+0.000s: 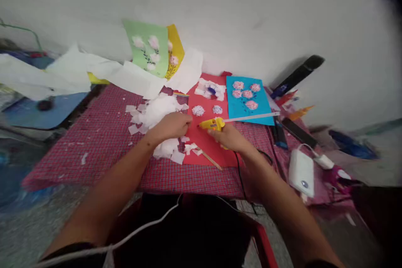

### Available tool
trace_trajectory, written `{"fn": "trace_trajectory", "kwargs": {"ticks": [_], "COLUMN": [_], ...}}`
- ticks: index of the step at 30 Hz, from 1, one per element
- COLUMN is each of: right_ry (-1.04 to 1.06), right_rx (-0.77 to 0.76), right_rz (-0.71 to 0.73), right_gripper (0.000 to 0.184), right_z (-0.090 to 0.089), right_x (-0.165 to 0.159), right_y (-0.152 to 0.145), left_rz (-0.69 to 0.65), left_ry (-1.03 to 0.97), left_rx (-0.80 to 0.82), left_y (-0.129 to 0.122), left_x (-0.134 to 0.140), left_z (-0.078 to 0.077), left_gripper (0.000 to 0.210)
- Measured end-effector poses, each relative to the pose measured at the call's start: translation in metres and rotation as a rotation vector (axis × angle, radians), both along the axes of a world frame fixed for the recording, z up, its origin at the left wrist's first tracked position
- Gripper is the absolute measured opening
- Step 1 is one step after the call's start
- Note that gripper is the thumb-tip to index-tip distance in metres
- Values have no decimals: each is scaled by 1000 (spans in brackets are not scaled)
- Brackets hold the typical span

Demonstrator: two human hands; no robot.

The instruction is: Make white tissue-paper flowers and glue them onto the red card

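In my right hand (229,136) is a yellow hot glue gun (212,124), its nozzle pointing left and a long white glue stick (251,117) running out of its back. My left hand (176,124) is closed, fingertips pressed together just left of the nozzle; whatever they may pinch is hidden. Both hands are over a red sheet of paper (205,146). Two speckled paper flowers (198,111) lie on it, with a white tissue bearing a dark blue smudge (211,89) behind them. A pile of white paper squares (158,111) lies beneath and around my left hand.
A blue sheet with pink flowers (246,111) lies right of the red one. Green (141,33) and yellow flower cards (176,42) lean on the wall. A wooden stick (211,161) lies in front. A white power bank (301,171) and black cable (239,171) are at right.
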State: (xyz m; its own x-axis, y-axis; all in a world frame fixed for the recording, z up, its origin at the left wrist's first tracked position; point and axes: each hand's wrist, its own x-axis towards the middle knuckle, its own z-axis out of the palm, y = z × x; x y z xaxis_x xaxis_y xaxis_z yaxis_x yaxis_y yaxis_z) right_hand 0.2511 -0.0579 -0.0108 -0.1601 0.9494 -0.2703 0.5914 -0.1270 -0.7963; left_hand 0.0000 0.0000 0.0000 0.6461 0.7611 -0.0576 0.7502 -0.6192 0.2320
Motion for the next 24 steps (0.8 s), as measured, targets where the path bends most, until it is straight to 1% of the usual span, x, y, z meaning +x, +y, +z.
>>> {"fn": "trace_trajectory", "kwargs": {"ticks": [4, 7, 12, 15, 19, 24], "right_ry": [-33, -27, -44, -30, -28, -30], "right_rx": [-22, -28, 17, 20, 22, 8], "right_rz": [15, 12, -34, -63, -73, -36], "right_gripper": [28, 30, 28, 28, 28, 32], "right_z": [12, 15, 6, 2, 4, 5], "right_x": [1, 5, 16, 17, 9, 1], "right_y": [-8, -11, -9, -5, -1, 2], "left_rz": [-4, 1, 1, -5, -1, 0], "left_ry": [-22, -40, -51, -45, -27, -10], "left_rx": [0, -2, 4, 20, 24, 34], "left_y": [-1, -1, -1, -1, -1, -1], "left_x": [-1, -2, -2, -2, -2, -1], "left_z": [-1, -1, -2, -2, -2, -1], "left_gripper": [20, 19, 19, 20, 21, 21]}}
